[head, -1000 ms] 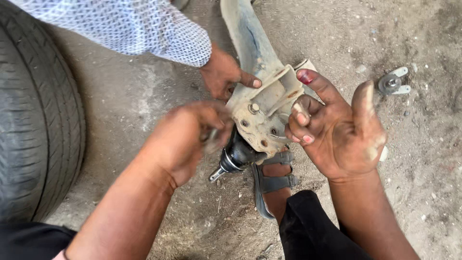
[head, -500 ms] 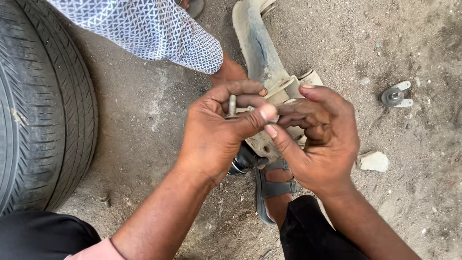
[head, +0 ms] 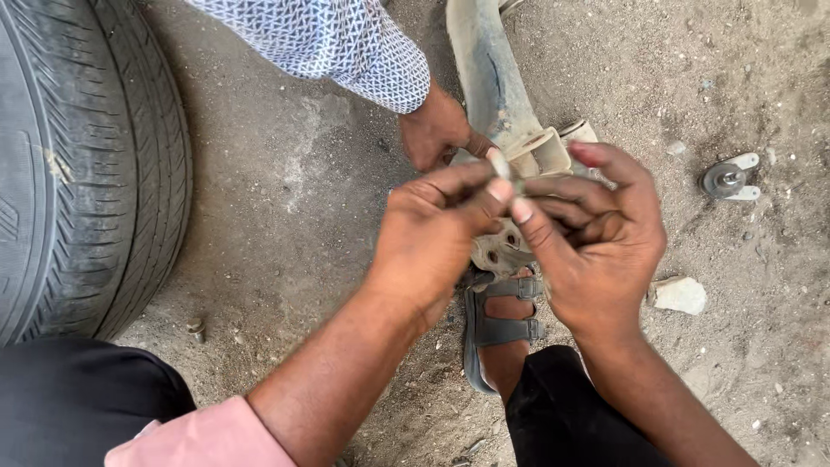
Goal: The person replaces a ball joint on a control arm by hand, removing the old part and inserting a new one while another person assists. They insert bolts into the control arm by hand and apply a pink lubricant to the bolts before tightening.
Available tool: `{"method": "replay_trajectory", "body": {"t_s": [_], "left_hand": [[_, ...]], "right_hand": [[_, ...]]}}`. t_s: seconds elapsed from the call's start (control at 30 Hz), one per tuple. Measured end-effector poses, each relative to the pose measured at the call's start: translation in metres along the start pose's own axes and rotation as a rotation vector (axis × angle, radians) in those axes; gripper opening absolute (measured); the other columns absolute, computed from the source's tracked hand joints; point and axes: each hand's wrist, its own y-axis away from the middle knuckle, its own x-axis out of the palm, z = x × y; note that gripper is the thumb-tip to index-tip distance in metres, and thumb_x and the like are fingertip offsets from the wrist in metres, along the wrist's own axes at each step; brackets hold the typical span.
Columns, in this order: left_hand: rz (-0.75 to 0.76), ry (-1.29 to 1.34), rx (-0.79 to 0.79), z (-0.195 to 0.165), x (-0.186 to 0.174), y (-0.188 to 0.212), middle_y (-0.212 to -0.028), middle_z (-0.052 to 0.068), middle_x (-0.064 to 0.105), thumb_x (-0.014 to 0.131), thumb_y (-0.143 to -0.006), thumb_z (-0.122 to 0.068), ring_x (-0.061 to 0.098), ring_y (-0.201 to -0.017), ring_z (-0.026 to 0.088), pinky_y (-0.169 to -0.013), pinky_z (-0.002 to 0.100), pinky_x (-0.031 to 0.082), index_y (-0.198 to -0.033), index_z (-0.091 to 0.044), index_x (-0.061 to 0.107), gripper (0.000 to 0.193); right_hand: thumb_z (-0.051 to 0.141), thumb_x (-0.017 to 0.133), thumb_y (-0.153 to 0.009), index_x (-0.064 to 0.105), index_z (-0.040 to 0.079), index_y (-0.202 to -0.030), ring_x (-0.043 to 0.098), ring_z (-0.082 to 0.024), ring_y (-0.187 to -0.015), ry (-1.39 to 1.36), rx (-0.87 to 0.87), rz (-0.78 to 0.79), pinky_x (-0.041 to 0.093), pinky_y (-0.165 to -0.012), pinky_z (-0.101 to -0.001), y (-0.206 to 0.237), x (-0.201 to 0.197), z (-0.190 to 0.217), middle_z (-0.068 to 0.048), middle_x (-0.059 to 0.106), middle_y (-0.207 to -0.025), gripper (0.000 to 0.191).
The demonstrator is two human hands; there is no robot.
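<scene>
Hands meet above the ground: left hand and right hand pinch a small metal bolt between thumbs and fingertips, fingers closed narrowly on it. Directly beneath lies the metal suspension arm, steadied by a co-worker's hand. Tyre stands at left.

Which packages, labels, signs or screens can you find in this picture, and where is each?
None in view: only a black rubber tyre on the left, a dusty grey metal car part on the dirt ground, and hands.
</scene>
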Motion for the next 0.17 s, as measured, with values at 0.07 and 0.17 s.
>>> {"method": "replay_trajectory", "body": {"t_s": [0.07,0.17], "left_hand": [[0.027,-0.016,-0.001,0.000,-0.009,-0.008,-0.098,0.011,0.075,0.073,-0.095,-0.013,0.064,-0.082,0.015,-0.072,0.029,0.053,-0.123,0.004,0.074,0.033],[0.060,-0.239,0.043,-0.002,-0.021,-0.015,-0.096,0.009,0.075,0.069,-0.099,-0.018,0.063,-0.081,0.014,-0.072,0.029,0.053,-0.126,-0.001,0.074,0.032]], "right_hand": [[-0.001,0.072,-0.097,0.041,0.000,-0.143,0.074,-0.023,-0.114,0.051,0.033,0.041,0.062,-0.097,-0.0307,0.001,-0.002,0.003,-0.016,0.073,-0.114,0.055],[0.001,0.074,-0.102,0.039,0.002,-0.149,0.074,-0.020,-0.106,0.125,-0.095,0.067,0.060,-0.092,-0.0277,-0.004,-0.016,0.008,-0.017,0.072,-0.109,0.058]]}}
